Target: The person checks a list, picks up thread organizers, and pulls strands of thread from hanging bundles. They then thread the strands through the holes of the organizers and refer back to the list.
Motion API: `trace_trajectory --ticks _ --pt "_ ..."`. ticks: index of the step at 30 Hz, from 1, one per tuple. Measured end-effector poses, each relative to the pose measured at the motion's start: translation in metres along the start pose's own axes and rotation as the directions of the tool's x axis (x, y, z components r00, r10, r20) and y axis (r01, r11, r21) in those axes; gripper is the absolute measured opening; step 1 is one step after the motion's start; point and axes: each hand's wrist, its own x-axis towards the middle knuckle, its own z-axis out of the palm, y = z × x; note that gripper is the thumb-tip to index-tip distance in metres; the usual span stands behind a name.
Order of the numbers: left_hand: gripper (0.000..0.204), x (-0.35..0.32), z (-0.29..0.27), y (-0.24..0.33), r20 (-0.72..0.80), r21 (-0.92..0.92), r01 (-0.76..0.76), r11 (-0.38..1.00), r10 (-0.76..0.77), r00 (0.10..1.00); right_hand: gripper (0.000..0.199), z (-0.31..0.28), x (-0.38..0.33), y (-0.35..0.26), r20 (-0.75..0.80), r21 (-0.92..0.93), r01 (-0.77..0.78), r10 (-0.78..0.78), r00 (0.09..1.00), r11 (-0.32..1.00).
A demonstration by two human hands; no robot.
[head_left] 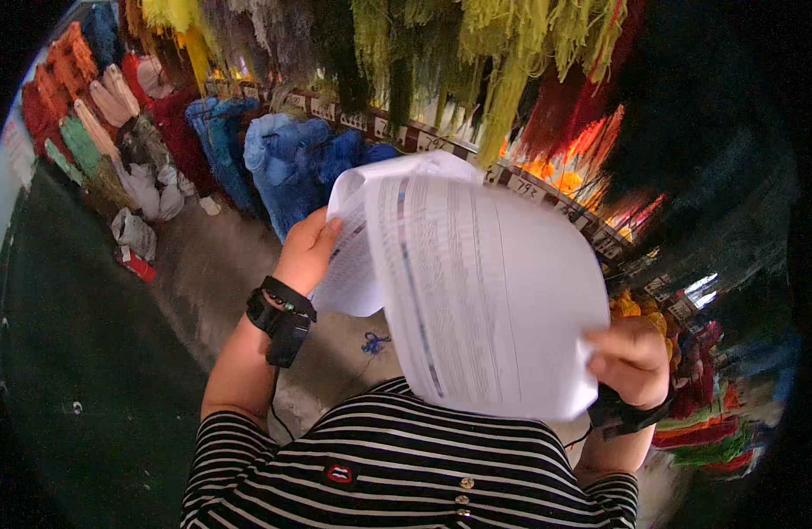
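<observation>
Printed sheets of white paper spread out in front of my chest, covered in fine lines of text and tables too small to read. My left hand pinches the sheets at their left edge, thumb on top. At the lower right edge, my right hand grips the front sheet between thumb and fingers, slightly smeared by motion. The front sheet bows outward, and behind it other pages curl back near my left hand. Dark straps circle both wrists, and a small black device sits on the left one.
Hanks of yellow-green yarn hang from a rack ahead, above a labelled rail. Blue yarn bundles and stacked coloured hanks lie at the left. A blue yarn scrap is on the concrete floor. More yarn lies right.
</observation>
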Motion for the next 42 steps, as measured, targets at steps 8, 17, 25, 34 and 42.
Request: trace_trajectory --ticks 8,17,25,34,42 --pt "0.019 -0.013 0.001 0.045 0.38 0.241 -0.553 0.798 0.447 0.81 0.043 -0.019 0.04 0.023 -0.385 0.851 0.38 -0.06 0.921 0.362" --pt "0.016 -0.027 0.02 0.087 0.535 -0.162 -0.622 0.766 0.598 0.597 0.017 -0.009 0.05 0.113 -0.316 0.918 0.141 0.468 0.825 0.372" --pt "0.053 -0.051 0.041 0.099 0.296 -0.784 0.144 0.604 0.159 0.942 0.028 0.027 0.035 0.135 -0.15 -0.016 -0.521 0.513 0.845 0.853" --pt "0.018 -0.023 0.028 0.093 0.322 -0.043 -0.53 0.847 0.514 0.795 0.014 0.035 0.042 0.135 0.259 0.41 -0.721 0.687 0.679 0.558" --pt "0.026 -0.015 0.03 0.067 0.062 -0.604 0.113 0.789 -0.095 0.994 0.061 0.057 0.028 0.106 -0.078 0.905 -0.224 0.66 0.747 0.361"
